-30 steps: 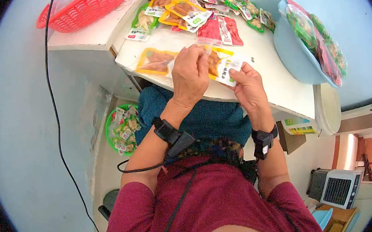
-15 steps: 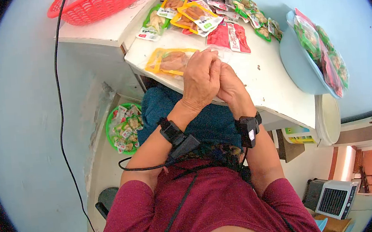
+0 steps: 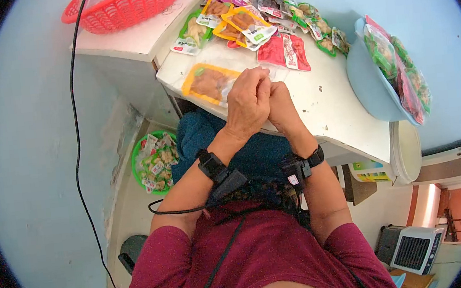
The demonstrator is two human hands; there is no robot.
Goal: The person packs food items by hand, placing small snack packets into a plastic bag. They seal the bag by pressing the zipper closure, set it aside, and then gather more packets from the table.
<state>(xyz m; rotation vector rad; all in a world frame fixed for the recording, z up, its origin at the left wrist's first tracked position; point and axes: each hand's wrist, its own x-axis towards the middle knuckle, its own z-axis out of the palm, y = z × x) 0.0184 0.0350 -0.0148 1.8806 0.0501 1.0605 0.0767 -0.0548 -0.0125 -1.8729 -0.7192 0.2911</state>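
Note:
A yellow-bordered snack packet (image 3: pixel 207 83) with brown food showing through its window lies at the table's near left edge. Its right end runs under my left hand (image 3: pixel 247 102), whose fingers are closed on it. Pressed against that hand is my right hand (image 3: pixel 283 104), also closed at the same end of the packet; its fingertips are partly hidden. Clear plastic shows around the fingers. Just beyond my hands lies a red snack packet (image 3: pixel 284 52), in front of a pile of mixed snack packets (image 3: pixel 244 21).
A red basket (image 3: pixel 129 9) stands on the left cabinet. At the right is a blue basin (image 3: pixel 366 83) of packets. On the floor, a green basket (image 3: pixel 154 162) holds more packets. A black cable (image 3: pixel 75 131) hangs at the left.
My hands have drawn slightly left and turned at the packet's end, the right wrist rotating. The packet's yellow left part shows a little more fully and lies at a steeper slant.

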